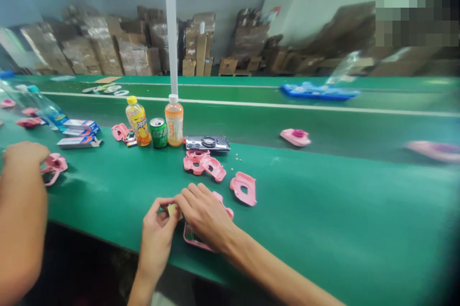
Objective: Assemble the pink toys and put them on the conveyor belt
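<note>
yellow-capped bottle (138,121), green can (158,134), white-capped bottle (174,122), print unreadable

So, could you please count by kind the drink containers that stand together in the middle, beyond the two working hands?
Bottles: 2, one yellow-capped bottle and one white-capped bottle
Cans: 1, the green can between them
Total: 3

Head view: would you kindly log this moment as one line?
left hand: holds yellowish piece | right hand: beside it, above pink casing | beyond: pink shell
</note>
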A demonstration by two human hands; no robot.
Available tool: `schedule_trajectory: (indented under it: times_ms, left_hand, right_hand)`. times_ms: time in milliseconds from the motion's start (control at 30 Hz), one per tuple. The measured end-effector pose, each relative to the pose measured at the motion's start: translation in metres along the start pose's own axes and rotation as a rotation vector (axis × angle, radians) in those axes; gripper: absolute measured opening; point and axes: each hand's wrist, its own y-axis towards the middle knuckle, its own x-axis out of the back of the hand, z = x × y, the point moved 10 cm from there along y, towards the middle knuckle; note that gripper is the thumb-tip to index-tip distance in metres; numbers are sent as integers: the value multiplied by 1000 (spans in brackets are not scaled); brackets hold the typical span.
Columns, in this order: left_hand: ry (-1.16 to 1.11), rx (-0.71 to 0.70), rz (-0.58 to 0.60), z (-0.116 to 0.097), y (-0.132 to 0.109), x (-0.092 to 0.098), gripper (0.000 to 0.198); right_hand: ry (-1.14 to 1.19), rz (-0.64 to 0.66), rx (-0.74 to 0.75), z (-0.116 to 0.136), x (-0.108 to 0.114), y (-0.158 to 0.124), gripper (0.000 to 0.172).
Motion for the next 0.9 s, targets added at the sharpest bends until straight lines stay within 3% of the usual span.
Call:
schedule_trajectory:
  times_ms: [233, 467, 600, 700, 767, 900]
  left_hand:
    - [35, 4, -31, 2, 3, 4, 39]
    - [-225, 196, 216, 17, 5, -6, 69]
    - [-275, 244, 262, 14, 5, -6, 48]
    - [-273, 284, 234, 18, 7, -3, 28]
    - [-300, 273, 177, 21, 9, 2, 23]
    - [-234, 218, 75, 28, 11, 13, 28]
  right_hand:
    - [110, 89, 4, 3, -9, -3, 12]
    - [164, 113, 107, 8, -11, -9, 15]
    - [104, 61, 127, 12, -8, -5, 14]
    - [160, 12, 61, 8, 15, -17, 19]
    - [265, -9, -16, 3, 42, -43, 27]
    - [274, -165, -486, -23, 119, -132, 26]
